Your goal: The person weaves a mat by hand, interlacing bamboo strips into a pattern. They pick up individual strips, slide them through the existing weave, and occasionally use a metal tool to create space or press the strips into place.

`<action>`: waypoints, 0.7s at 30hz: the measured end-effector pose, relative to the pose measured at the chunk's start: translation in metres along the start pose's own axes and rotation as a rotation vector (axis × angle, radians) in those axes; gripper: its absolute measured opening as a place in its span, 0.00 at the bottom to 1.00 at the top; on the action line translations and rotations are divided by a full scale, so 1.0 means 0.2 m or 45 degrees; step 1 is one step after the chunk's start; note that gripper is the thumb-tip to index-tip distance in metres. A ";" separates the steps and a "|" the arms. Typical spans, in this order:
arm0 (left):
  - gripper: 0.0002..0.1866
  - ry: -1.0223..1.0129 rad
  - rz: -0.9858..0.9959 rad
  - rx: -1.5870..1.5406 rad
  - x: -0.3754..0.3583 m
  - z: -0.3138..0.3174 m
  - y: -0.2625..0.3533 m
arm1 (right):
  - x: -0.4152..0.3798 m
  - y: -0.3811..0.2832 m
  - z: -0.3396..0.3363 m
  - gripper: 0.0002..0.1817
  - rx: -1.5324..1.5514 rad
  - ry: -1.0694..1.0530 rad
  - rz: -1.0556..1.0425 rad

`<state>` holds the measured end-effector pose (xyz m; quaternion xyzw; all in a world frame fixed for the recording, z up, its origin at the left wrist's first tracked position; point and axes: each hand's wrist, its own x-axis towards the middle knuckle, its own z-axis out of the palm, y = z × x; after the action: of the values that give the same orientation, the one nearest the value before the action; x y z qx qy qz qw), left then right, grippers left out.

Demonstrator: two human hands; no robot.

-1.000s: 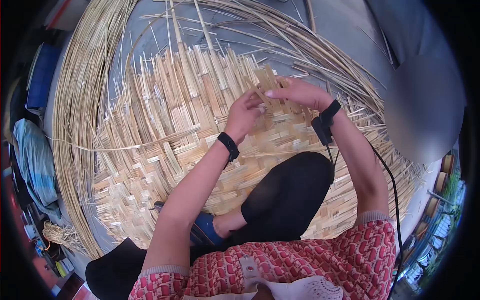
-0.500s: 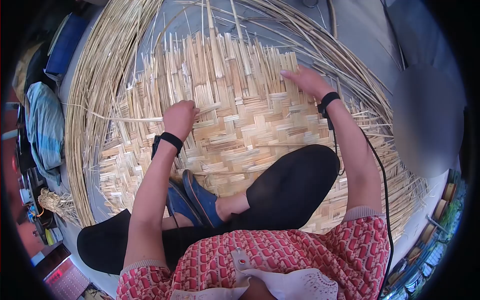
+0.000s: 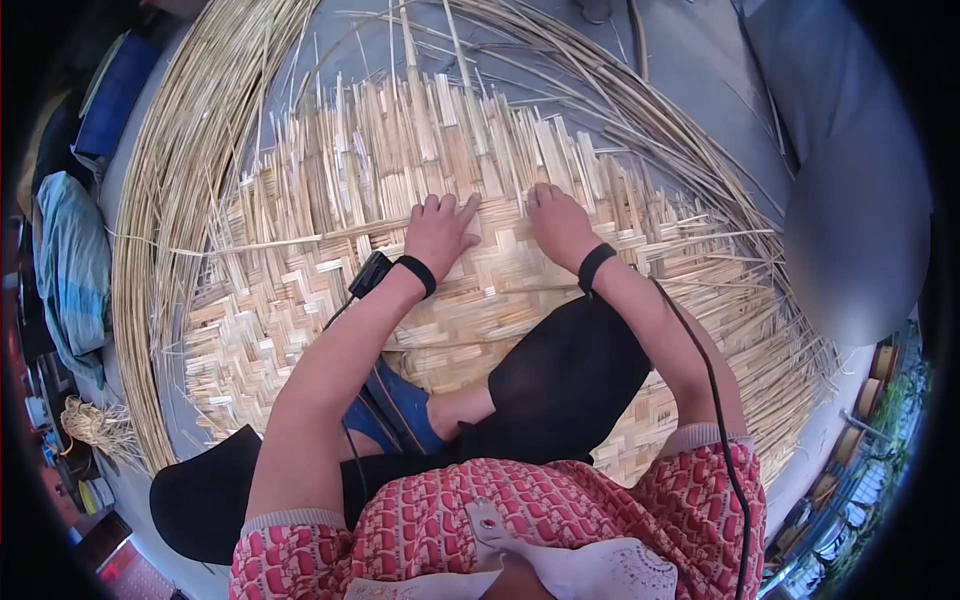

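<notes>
Soft light, fisheye curvature, black corners [image 3: 22, 25], blurred oval [image 3: 857, 235] at right

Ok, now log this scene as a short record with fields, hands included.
Work surface: woven mat, long strip ends jutting from its far edge
Left hand: palm down on the mat, thumb spread from the fingers
Right hand: on the mat, fingers bent; grip unclear
Wrists: black band on each
Left of mat: thick bundle of long stalks
Beyond mat, right: more stalks on the floor
Footwear: blue shoe
</notes>
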<state>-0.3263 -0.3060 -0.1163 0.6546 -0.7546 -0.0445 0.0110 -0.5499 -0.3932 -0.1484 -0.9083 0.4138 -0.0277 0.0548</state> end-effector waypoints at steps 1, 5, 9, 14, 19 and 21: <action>0.34 -0.109 0.031 -0.037 0.01 -0.02 -0.02 | 0.04 -0.01 -0.10 0.14 -0.103 -0.153 -0.099; 0.30 -0.094 0.296 0.156 0.14 -0.16 -0.05 | 0.24 0.04 -0.37 0.10 0.118 -0.196 -0.065; 0.22 -0.140 -0.169 -1.194 0.46 -0.16 -0.04 | 0.29 0.04 -0.25 0.09 1.088 -0.082 0.372; 0.10 -0.106 -0.379 -1.774 0.70 -0.14 0.00 | 0.26 0.10 -0.25 0.08 1.589 -0.258 0.524; 0.08 -0.177 -0.371 -1.885 0.69 -0.17 0.02 | 0.23 0.14 -0.18 0.06 1.781 -0.181 0.422; 0.08 -0.225 -0.340 -1.853 0.67 -0.17 0.02 | 0.24 0.15 -0.14 0.06 1.824 -0.166 0.405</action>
<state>-0.3471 -0.4401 -0.0884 0.5620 -0.4464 -0.5864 0.3755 -0.5431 -0.4511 -0.1234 -0.5788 0.4169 -0.2288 0.6625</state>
